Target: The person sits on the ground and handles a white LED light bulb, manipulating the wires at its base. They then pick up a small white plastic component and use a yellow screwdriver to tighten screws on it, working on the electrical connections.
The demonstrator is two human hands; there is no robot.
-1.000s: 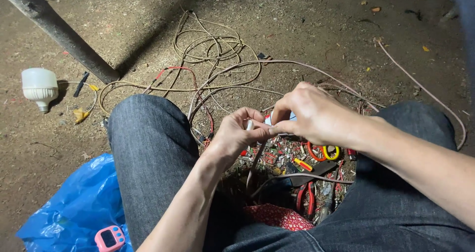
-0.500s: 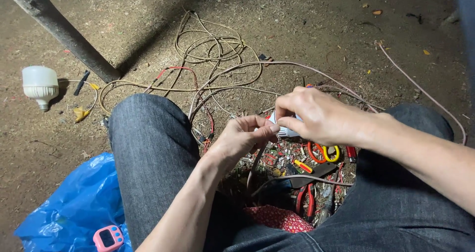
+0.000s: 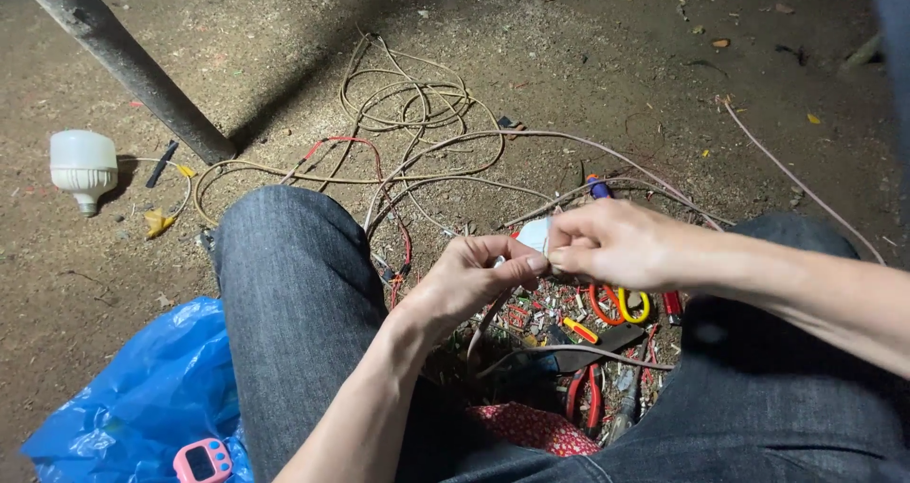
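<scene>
Seated on bare dirt, knees in dark jeans [image 3: 294, 284] spread wide. Both hands meeting in the middle, fingertips touching: left hand [image 3: 469, 279] with thumb and forefinger pinched together on a pale wire [image 3: 485, 320] that drops from the pinch down between the knees; right hand [image 3: 616, 244] closed around a small white piece [image 3: 536, 234], only its upper corner showing above the fingers — exact kind too hidden to tell. Just below the grip, between the legs, a heap of small tools: red-handled pliers [image 3: 586, 398], a yellow and red loop-handled tool [image 3: 626, 305], a little orange and yellow piece [image 3: 578, 329], scraps of red wire, all lying on patterned red cloth [image 3: 531, 426]. Beyond the grip, away from the body, loose coils of tan cable [image 3: 408, 104] spread over the ground, one long strand arcing past the right wrist toward the right knee. Well off to the left of the grip — a white bulb [image 3: 83, 165] lying on its side, near the foot of a grey pole [image 3: 123, 61] slanting across the corner. Down by the left thigh, a crumpled blue plastic bag [image 3: 142, 398] with a small pink gadget [image 3: 202, 461] resting on it.
</scene>
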